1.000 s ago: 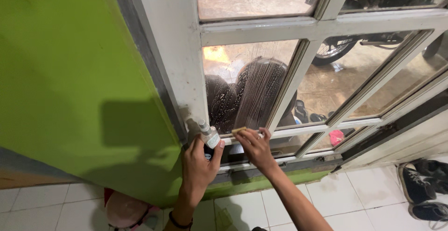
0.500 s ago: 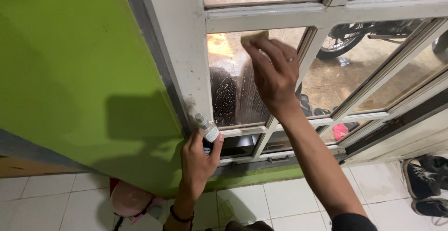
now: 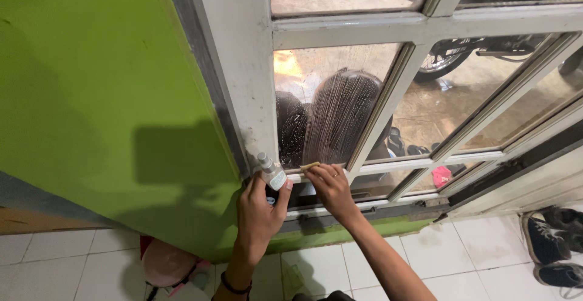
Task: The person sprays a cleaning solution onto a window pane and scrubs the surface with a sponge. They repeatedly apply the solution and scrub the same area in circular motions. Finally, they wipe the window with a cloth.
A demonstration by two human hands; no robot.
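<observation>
Soapy window pane (image 3: 331,116): right hand (image 3: 331,190) pinches sponge (image 3: 310,167); left hand (image 3: 260,213) grips bottle (image 3: 272,173).

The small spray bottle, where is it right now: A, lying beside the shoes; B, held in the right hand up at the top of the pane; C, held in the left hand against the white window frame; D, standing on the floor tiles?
C: the left hand wraps the small spray bottle beside the white window frame, while the right hand presses a yellow sponge at the bottom of the streaked pane.
</observation>
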